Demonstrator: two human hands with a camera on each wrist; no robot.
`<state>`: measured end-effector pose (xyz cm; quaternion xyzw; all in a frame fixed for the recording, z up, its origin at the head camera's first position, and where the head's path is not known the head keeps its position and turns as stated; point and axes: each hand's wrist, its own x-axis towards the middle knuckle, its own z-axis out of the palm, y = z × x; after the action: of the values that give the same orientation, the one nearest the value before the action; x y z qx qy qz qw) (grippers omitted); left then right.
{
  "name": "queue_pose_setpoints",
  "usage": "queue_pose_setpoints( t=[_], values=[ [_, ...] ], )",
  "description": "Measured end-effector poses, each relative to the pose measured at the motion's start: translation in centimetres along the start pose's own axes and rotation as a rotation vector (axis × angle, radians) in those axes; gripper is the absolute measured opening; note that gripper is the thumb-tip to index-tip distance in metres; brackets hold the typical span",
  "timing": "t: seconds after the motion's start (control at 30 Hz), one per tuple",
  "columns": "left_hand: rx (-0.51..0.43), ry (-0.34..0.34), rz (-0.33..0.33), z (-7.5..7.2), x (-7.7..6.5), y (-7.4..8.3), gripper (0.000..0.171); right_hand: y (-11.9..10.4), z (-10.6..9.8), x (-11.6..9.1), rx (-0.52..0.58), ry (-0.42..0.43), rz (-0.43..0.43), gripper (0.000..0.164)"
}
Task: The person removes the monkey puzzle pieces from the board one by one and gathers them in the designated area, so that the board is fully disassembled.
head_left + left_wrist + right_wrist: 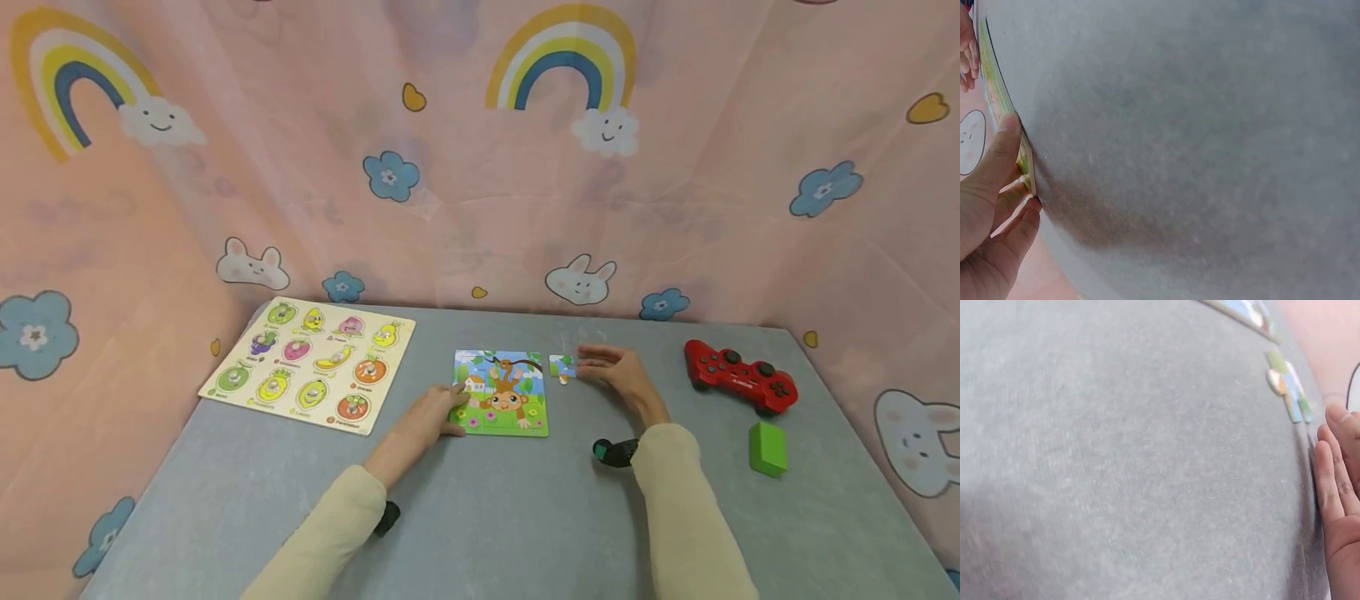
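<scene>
A square jigsaw puzzle (501, 398) with a monkey picture lies flat at the middle of the table. My left hand (437, 410) grips its near left corner; in the left wrist view, thumb and fingers (1022, 228) hold the puzzle's edge. Just right of the puzzle, a small loose jigsaw piece (562, 366) in blue and green lies on the tabletop. My right hand (618, 372) has its fingers extended beside that piece, holding nothing visible. In the right wrist view the loose piece (1286, 387) sits a little beyond the fingertips.
A wooden fruit peg board (303, 367) lies at the left. On the right are a red game controller (738, 377) and a green block (768, 449). A pink printed curtain (480, 208) surrounds the table's back and sides.
</scene>
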<state>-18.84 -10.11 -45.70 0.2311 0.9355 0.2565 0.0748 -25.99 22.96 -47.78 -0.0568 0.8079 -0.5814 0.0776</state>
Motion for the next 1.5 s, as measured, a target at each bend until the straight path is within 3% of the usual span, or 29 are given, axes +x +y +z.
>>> queue_pose_setpoints(
  t=[0.23,0.83,1.5],
  values=[
    [-0.003,-0.004,-0.012,-0.2,0.1,-0.2,0.058,0.0,0.5,-0.2,0.079,-0.014,-0.032,0.049],
    [0.018,-0.02,-0.008,-0.4,0.0,0.0,0.058,-1.6,3.3,0.6,0.094,-0.069,-0.092,0.047],
    [0.035,-0.011,0.028,0.1,0.0,-0.3,0.057,-3.0,7.7,2.1,0.113,-0.147,-0.068,0.042]
  ],
)
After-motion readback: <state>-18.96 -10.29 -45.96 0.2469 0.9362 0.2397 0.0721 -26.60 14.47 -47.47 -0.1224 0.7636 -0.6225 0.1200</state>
